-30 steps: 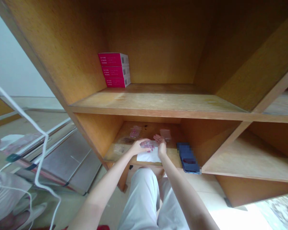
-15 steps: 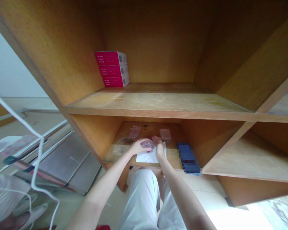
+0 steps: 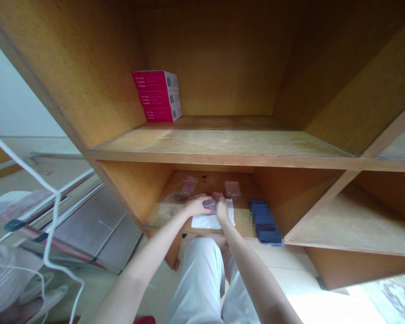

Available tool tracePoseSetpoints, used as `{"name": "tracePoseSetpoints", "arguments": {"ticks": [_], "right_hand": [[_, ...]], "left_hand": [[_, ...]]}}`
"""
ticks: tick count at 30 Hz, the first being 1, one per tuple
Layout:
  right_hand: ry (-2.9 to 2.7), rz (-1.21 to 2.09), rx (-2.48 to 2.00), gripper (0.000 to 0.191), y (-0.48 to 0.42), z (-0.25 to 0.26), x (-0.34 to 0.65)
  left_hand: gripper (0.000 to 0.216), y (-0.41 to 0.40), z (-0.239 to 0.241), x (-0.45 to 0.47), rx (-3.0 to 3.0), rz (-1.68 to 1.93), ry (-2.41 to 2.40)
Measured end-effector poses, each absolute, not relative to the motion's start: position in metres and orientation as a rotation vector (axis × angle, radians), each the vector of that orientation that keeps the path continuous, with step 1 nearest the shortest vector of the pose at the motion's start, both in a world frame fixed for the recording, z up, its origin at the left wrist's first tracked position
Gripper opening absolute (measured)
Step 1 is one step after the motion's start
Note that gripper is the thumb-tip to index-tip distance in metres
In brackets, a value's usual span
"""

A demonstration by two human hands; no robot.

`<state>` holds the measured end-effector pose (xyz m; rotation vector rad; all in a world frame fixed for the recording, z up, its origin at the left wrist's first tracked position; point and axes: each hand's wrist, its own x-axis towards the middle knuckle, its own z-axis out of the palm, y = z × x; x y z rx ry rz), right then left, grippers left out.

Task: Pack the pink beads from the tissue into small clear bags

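Whereas the right hand [image 3: 221,208] lay open before, it now pinches the small bag [image 3: 209,204]; left hand [image 3: 197,206] grips it too.

The shelving [image 3: 222,144] is orange-brown wood with a fine speckled grain, and the three stacked boxes [image 3: 157,96] are magenta with white ends and pale lettering. The small bag [image 3: 209,204] is clear with pinkish-red contents and the sheet [image 3: 211,220] is plain white. The flat item [image 3: 265,222] is dark blue, the cable [image 3: 50,225] white, and the trousers [image 3: 202,279] pale grey
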<state>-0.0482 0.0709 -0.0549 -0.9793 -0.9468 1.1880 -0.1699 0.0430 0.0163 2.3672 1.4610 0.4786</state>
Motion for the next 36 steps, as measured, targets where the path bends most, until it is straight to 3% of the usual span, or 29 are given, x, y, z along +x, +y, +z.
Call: {"name": "tracePoseSetpoints", "arguments": {"ticks": [13, 29, 36], "right_hand": [[-1.144, 0.976, -1.099, 0.038, 0.061, -0.046, -0.047], [-0.915, 1.147, -0.982, 0.038, 0.072, -0.057, -0.045], [-0.876, 1.174, -0.971, 0.036, 0.066, -0.045, -0.045]], "left_hand": [[0.049, 0.049, 0.024, -0.164, 2.503, 0.268, 1.495], [0.060, 0.052, 0.040, -0.156, 2.521, -0.012, 1.582], [0.054, 0.052, 0.045, -0.153, 2.549, -0.069, 1.552]]}}
